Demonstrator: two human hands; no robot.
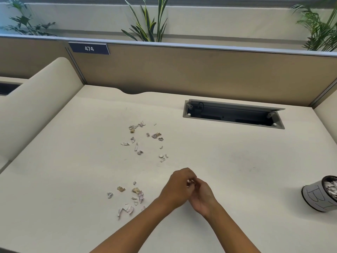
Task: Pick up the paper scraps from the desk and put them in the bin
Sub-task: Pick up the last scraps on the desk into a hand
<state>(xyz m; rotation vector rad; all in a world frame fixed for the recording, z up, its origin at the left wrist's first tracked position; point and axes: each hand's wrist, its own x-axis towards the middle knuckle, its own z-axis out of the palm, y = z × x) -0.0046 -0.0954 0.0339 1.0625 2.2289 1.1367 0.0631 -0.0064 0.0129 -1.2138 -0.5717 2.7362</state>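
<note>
Both hands meet over the middle of the desk (pixel 237 161), a little above its surface. The left hand (pixel 177 189) and the right hand (pixel 202 195) have their fingers curled toward each other, and a small pale scrap (pixel 190 182) shows between the fingertips. It seems to be pinched there, but which hand really holds it cannot be told from this view.

The other paper scraps lie in two loose groups, both on the left side of the hands. The near group (pixel 131 198) is just beside the left forearm; the far group (pixel 145 139) is further up the desk, ahead of the hands. The bin (pixel 317 196) stands at the right edge of the desk, well apart from the hands, and it already has torn paper inside.

So the gathered scrap must probably travel to the right, and the right hand is nearer to the bin. The left hand is nearer to the remaining scraps.
</note>
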